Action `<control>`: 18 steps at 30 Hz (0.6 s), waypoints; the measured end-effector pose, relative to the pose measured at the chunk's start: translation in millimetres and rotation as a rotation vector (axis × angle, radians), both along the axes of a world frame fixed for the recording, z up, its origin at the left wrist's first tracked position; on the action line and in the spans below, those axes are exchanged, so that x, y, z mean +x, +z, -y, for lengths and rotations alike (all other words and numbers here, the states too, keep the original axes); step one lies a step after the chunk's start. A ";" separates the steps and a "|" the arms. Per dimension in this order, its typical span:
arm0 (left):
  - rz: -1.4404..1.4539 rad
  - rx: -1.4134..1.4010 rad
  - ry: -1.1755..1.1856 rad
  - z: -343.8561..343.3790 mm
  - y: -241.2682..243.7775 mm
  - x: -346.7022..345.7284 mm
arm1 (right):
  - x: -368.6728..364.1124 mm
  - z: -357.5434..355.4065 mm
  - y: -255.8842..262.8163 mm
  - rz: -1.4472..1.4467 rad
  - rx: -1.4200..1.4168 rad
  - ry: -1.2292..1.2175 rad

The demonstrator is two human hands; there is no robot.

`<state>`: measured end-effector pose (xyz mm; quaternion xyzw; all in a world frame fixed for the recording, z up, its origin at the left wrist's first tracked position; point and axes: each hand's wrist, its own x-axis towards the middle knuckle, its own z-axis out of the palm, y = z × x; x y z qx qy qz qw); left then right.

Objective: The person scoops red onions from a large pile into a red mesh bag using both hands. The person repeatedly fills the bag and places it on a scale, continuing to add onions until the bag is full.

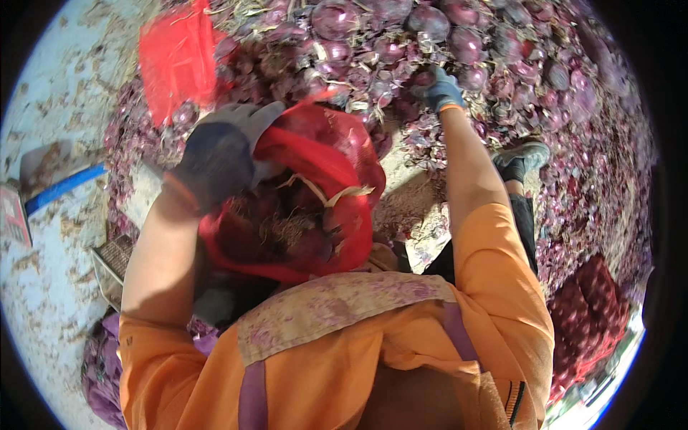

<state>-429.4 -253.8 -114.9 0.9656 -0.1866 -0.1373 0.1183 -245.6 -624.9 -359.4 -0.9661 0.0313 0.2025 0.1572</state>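
Note:
In the middle of the view, a red mesh bag (349, 140) stands before my lap with its mouth spread. Red onions (279, 215) with dry roots lie inside it. My left hand (223, 148), in a dark and grey glove, grips the bag's rim on the left side. Beyond the bag spreads a large heap of red onions (336, 21) with loose skins. My right hand (443, 92), in a blue-grey glove, reaches down into this heap. Its fingertips are partly hidden among the onions, so whether they hold one is unclear.
A flat red bag (177, 62) lies on the heap's left side. Further left are a blue bar (65, 188), a device with a panel (15, 215) and a metal-framed crate (114, 263). A filled dark red mesh sack (591, 317) sits at right, below a shoe (522, 156).

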 end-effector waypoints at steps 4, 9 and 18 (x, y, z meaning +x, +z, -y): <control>0.092 0.004 0.071 4.4 -3.0 6.3 | -30.0 6.4 29.9 -0.018 1.078 -0.306; 0.262 -0.324 0.141 13.8 13.7 -0.2 | -143.0 -9.3 187.1 0.179 1.559 -0.202; 0.712 -0.258 -0.141 22.4 31.1 2.2 | -250.2 -142.8 250.5 0.859 0.320 0.654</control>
